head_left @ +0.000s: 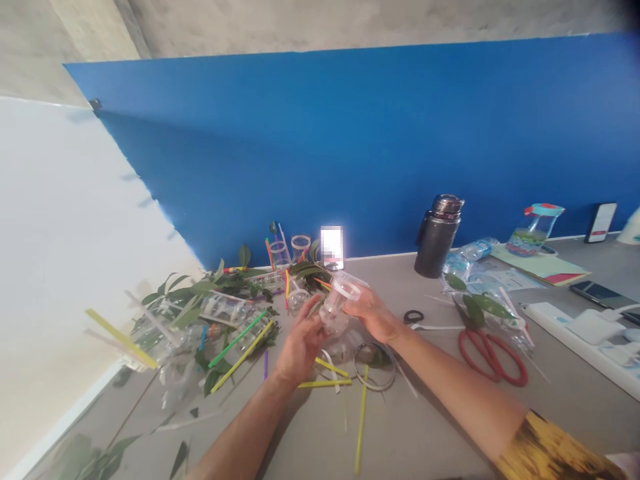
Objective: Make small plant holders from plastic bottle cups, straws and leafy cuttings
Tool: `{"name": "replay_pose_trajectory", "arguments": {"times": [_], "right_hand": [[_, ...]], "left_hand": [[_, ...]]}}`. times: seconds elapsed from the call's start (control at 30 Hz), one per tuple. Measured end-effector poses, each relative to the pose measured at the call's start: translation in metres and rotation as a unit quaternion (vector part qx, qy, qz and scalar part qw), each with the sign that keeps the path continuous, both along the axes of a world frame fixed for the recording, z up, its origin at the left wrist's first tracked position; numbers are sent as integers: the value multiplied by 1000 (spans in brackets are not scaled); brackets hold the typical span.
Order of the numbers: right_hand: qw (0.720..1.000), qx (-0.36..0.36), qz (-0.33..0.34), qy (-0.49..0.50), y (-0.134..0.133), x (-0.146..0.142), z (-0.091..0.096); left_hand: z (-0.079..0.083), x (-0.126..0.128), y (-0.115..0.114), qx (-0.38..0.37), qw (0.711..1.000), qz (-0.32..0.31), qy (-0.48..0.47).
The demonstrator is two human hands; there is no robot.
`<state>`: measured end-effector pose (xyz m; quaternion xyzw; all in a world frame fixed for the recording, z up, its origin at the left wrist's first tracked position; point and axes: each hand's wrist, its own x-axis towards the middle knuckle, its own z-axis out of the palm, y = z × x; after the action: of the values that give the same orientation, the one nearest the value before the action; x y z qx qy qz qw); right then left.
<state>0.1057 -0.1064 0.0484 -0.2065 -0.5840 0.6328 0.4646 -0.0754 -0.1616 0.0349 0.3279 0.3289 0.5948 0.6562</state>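
Note:
Both hands meet over the middle of the table around a clear plastic cup (pixel 334 319) with a pale ring at its top, tilted to one side. My left hand (pixel 301 343) has its fingers closed on the cup's left side. On the right, my right hand (pixel 373 315) grips it near the ring, its fingertips partly hidden. Just below the hands lie yellow straws (pixel 325 384) and a round grey ring or coil (pixel 374 385). Left of them is a pile of clear plastic bottles (pixel 227 310), green leaves (pixel 197 290) and coloured straws.
Red-handled scissors (pixel 493 365) lie on the right by leaves and plastic scraps. A dark thermos (pixel 437 240), a lidded jug (pixel 533 233), a phone (pixel 600 223) and a white power strip (pixel 575 340) stand or lie farther right. A blue panel (pixel 320 147) closes the back.

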Motion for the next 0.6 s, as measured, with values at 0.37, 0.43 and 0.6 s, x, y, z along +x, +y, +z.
{"name": "replay_pose_trajectory", "arguments": {"times": [0.37, 0.43, 0.6], "right_hand": [[985, 92, 22, -146, -6, -6, -7], [985, 85, 22, -146, -7, -6, -7], [990, 55, 35, -126, -7, -5, -3]], "left_hand": [[9, -1, -1, 78, 995, 33, 59], [10, -1, -1, 71, 996, 21, 59], [12, -3, -3, 55, 996, 0, 66]]}}
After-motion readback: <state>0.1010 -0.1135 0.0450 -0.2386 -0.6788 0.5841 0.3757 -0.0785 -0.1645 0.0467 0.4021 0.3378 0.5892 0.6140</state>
